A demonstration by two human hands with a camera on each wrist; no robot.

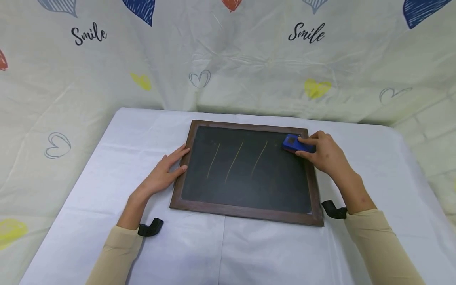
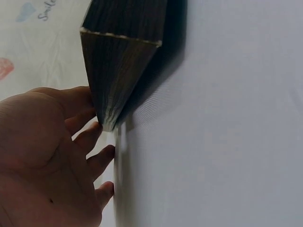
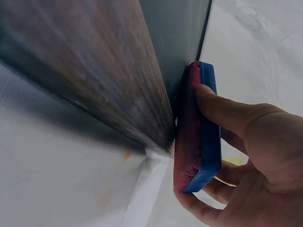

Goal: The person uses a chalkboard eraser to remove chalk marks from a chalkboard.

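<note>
A chalkboard [image 1: 246, 190] in a brown wooden frame lies on the table, with three slanted yellow chalk lines [image 1: 234, 161] across its left and middle. My right hand [image 1: 325, 154] grips a blue chalkboard eraser [image 1: 290, 142] at the board's upper right corner. In the right wrist view the eraser's reddish felt pad [image 3: 187, 137] faces the board, thumb on one edge and fingers round the other. At the left edge, my left hand [image 1: 162, 174] rests its thumb and fingers against the frame [image 2: 120, 61], fingers extended. Its palm shows in the left wrist view.
White cloth covers the table [image 1: 267, 253]. Behind it hangs a pale curtain [image 1: 249, 67] printed with hearts and "Smile". Black curved pieces [image 1: 151, 227] sit at both wrists, below the tan sleeves [image 1: 117, 257].
</note>
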